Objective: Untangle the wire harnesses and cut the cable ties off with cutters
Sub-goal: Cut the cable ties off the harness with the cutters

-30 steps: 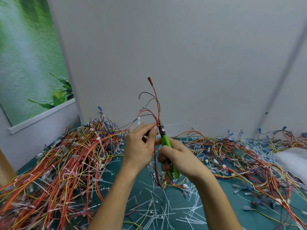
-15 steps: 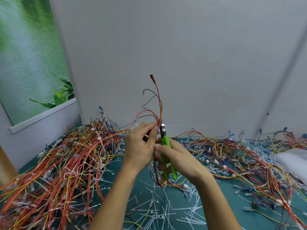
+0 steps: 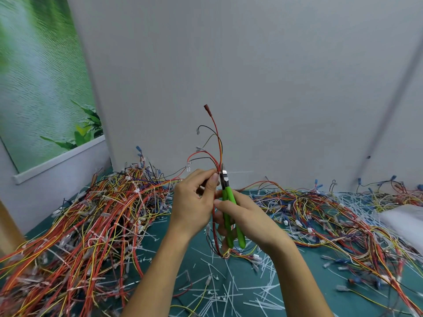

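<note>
Since a second ago: right forefinger has stretched out over the handles toward the left thumb, and the raised bundle has barely shifted.

Right hand (image 3: pixel 249 220): grip is wrapped round the green handles of the cutters (image 3: pixel 229 202), nose pointing up. Handle ends stand slightly apart. I cannot tell whether the blades have bitten yet.

Left hand (image 3: pixel 194 202): thumb and fingers pinch the wire harness (image 3: pixel 217 138), which is held upright above the desk (image 3: pixel 196 255), well clear of it. Its loose ends fan out above my fingers and its lower part hangs down to the desk.

Cable tie (image 3: pixel 225 172): white, just above the left thumb, with its tail sticking out to the right. Cutter nose sits right at it.

Step in hand, as I judge it: snip this tie.

- Keep the pinch close under the tie so the wires stay bunched and do not twist.
- Slip only one blade tip under the strap, flat side toward the insulation.
- Squeeze once and cleanly.
- Risk: nicking a red or yellow wire.

Uncut heaps (image 3: pixel 91 225) lie to the left and right, and cut ties (image 3: pixel 229 294) litter the desk. Much remains.
</note>
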A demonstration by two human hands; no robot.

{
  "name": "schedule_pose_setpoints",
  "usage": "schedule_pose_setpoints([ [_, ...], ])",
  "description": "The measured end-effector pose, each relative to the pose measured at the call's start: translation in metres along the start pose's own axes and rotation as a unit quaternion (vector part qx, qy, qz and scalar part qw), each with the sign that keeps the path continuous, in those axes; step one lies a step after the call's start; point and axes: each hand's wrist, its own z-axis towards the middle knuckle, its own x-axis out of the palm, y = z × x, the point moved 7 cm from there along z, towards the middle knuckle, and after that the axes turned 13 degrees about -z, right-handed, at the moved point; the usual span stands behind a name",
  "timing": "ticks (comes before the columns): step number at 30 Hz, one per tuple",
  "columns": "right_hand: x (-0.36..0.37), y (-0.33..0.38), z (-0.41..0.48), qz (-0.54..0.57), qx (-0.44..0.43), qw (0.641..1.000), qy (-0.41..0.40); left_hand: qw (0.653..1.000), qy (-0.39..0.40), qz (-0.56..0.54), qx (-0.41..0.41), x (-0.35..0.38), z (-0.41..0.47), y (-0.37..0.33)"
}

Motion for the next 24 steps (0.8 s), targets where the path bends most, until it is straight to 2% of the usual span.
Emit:
schedule_pose_setpoints([
  [11, 0.0012, 0.0027, -0.0009, -0.008, -0.009, 1.0, -0.004, 0.999, -0.009, -0.035, -0.016, -0.0006, 0.0004, 0.0097],
  [24, -0.0018, -0.0005, -0.0003, -0.02, -0.004, 1.0, 0.002, 1.0, 0.006, -0.012, -0.018, 0.0025, -0.0003, 0.0041],
])
